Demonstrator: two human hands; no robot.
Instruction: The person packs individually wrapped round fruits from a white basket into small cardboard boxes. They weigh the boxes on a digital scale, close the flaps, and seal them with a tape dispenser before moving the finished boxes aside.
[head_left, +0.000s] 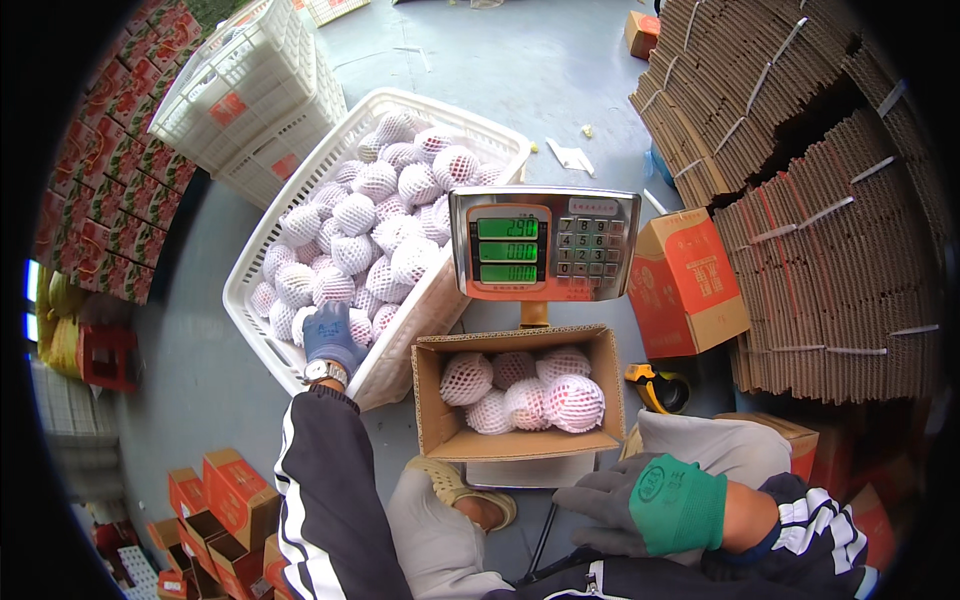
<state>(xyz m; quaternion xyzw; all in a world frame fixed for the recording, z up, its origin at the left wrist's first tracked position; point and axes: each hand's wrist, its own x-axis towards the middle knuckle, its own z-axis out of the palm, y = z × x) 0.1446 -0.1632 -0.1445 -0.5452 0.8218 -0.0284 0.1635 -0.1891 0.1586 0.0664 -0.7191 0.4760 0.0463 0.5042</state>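
My left hand (331, 339), in a blue work glove with a metal wristwatch (324, 370) at the cuff, reaches into the near corner of a white plastic crate (241, 279). Its fingertips touch fruits (355, 214) wrapped in white foam netting; whether they grip one is hidden. Before me an open cardboard box (517, 448) rests on the metal platform of a digital scale (534, 472). Several netted fruits (525, 403) lie inside it. Over my right thigh, my right hand (637, 504), in a grey and green glove, holds nothing, fingers spread.
The scale's lit display and keypad (545, 244) stand behind the box. To the right are a red printed carton (686, 285), a yellow tape dispenser (657, 388) and strapped stacks of flattened cardboard (825, 262). Stacked white crates (255, 97) and printed cartons (120, 165) rise at left.
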